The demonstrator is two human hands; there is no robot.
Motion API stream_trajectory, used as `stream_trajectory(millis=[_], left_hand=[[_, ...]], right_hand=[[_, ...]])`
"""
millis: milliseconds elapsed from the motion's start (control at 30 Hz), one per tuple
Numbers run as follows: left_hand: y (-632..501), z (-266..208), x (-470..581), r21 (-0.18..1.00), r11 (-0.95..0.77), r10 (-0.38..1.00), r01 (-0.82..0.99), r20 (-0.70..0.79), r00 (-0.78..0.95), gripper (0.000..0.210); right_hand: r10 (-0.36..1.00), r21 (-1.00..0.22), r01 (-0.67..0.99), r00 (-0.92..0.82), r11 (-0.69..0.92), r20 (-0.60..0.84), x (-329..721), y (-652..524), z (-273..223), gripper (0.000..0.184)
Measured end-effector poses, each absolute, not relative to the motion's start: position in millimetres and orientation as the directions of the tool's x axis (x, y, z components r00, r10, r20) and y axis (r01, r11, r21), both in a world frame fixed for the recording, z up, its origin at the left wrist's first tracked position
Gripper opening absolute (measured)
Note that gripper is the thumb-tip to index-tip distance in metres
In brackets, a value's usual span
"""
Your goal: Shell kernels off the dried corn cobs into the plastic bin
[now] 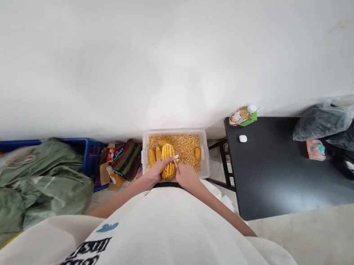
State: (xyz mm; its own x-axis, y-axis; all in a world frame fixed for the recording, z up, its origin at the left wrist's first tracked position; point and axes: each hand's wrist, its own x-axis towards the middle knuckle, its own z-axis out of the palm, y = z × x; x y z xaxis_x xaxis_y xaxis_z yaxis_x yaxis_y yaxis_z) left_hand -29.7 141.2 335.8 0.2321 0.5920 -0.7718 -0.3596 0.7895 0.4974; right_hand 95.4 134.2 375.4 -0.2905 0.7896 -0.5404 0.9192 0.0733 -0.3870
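A yellow corn cob [168, 153] is held upright over a clear plastic bin [206, 156]. My left hand [157, 169] is closed round the cob's left side, its thumb lying across the front. From the right, my right hand [186, 175] presses closed fingers against the same cob. Whether those fingers also pinch something small is too fine to make out. Loose corn kernels [182, 142] cover the bin's bottom. More cobs [152, 158] lie at its left side, and a short cob piece [197, 153] rests at the right.
To the right stands a black table [270, 167] with a bottle [241, 115], a small white case [242, 138] and plastic bags [324, 122]. A blue crate [90, 158] with green cloth [34, 185] sits at left. The white wall [143, 53] rises just behind the bin.
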Motion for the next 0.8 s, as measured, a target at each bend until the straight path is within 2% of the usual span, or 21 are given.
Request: stream_trajectory(millis=[133, 233, 400, 533, 800], left_hand=[[140.9, 335.0, -31.7, 0.461, 0.8, 0.573, -0.384, -0.777, 0.261, 0.037], [140.9, 331.5, -34.1, 0.458, 0.78, 0.586, -0.427, -0.774, 0.239, 0.035], [141.7, 328.8, -35.1, 0.486, 0.758, 0.603, -0.435, -0.777, 0.182, 0.04], [142.4, 333.6, -32.3, 0.517, 0.759, 0.615, -0.396, -0.77, 0.173, 0.042], [143.4, 340.5, -28.0, 0.525, 0.754, 0.619, -0.394, -0.768, 0.163, 0.04]], right_hand=[[0.819, -0.381, 0.923, -0.252, 0.045, -0.515, 96.5, 131.7, 373.4, 0.04], [0.815, -0.425, 0.902, -0.302, 0.076, -0.495, 102.8, 133.1, 378.9, 0.04], [0.764, -0.478, 0.867, -0.4, 0.138, -0.505, 113.6, 131.2, 391.7, 0.038], [0.751, -0.469, 0.868, -0.416, 0.161, -0.513, 118.0, 130.6, 396.9, 0.038], [0.735, -0.528, 0.829, -0.473, 0.186, -0.485, 124.9, 134.6, 398.2, 0.036]])
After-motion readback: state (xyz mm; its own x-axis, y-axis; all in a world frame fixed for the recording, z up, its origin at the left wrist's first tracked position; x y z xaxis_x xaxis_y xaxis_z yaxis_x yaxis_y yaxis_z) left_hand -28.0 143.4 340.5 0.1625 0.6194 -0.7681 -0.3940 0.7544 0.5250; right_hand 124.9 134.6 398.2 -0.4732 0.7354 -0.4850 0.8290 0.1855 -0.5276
